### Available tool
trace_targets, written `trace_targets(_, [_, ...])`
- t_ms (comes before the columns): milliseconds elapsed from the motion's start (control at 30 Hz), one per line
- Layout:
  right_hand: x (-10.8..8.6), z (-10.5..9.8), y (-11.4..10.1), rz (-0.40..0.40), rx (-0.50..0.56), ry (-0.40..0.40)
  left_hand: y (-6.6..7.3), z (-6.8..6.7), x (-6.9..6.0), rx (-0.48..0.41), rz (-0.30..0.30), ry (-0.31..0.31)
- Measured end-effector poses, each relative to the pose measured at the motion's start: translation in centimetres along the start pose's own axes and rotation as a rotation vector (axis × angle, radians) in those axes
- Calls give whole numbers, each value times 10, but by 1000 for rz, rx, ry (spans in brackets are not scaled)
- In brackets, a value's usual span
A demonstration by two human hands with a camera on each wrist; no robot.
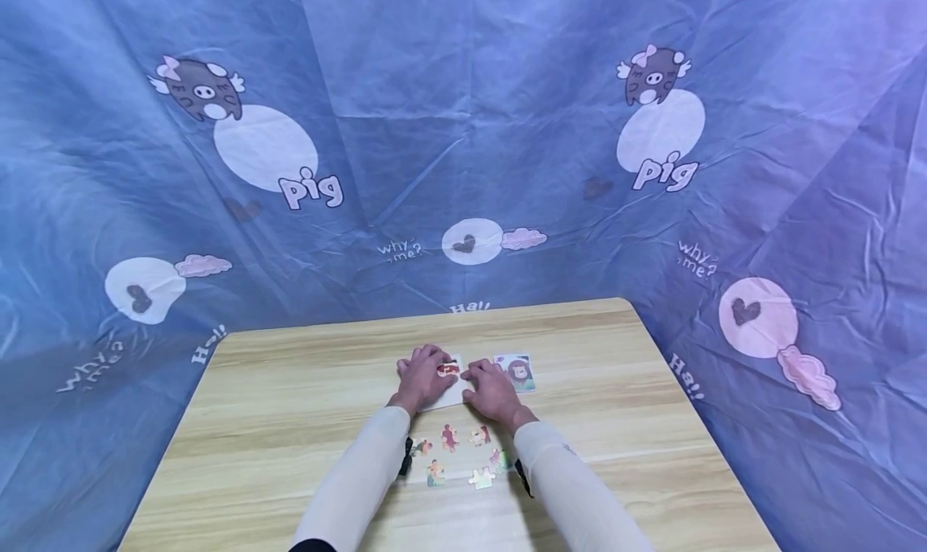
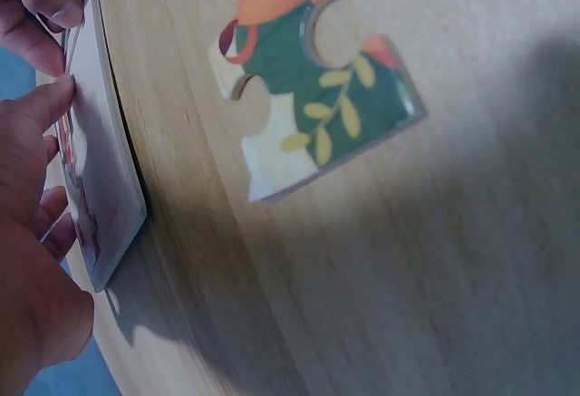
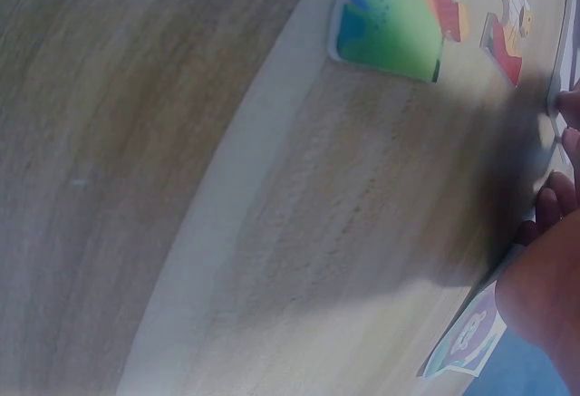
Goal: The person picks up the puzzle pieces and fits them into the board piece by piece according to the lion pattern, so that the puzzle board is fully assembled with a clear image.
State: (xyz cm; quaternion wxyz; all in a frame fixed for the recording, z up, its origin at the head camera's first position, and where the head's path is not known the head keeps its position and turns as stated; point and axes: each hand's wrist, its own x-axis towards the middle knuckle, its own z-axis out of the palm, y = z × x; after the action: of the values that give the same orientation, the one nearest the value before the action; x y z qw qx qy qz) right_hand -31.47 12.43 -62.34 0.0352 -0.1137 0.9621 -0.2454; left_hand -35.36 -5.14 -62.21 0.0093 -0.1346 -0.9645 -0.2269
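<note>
My left hand (image 1: 426,377) is over the left part of a white board (image 1: 443,397), with its fingers and thumb on either side of a red-and-cream puzzle piece (image 1: 448,368). In the left wrist view its thumb (image 2: 45,101) reaches onto the board's face, and the other fingers bend over the far side. My right hand (image 1: 492,389) touches the board's right edge, its thumb and forefinger apart. Nothing shows between them. Part of the puzzle picture is hidden under the left fingers.
Several loose puzzle pieces lie nearer me, among them a dark red one (image 1: 449,438), an orange-and-green one (image 1: 435,473) and a pale green one (image 1: 481,478). A lion picture card (image 1: 519,372) lies beside the right hand. Blue printed cloth (image 1: 463,174) surrounds the wooden table (image 1: 290,423).
</note>
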Motion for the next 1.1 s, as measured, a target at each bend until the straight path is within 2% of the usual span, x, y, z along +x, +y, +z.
trace_targets(167, [0,1,-1,-4,-4,8,-3,2,-2,9,13,25])
trace_targets(433, [1,3,2,-14,-11,11,-4,0,-1,11,-6,-8])
trace_targets(633, [1,3,1,-13,-15,16,-7,3,-3,15,17,29])
trace_targets(733, [0,2,0,-14,-4,11,-9,0,-5,-23,7,40])
trace_targets(933, [0,3,0,-4,6,3,-17,-12,-7,-144,-58,51])
trace_targets(1100, [1,4,2,0,3,11,-27,-20,-11,-166,-41,45])
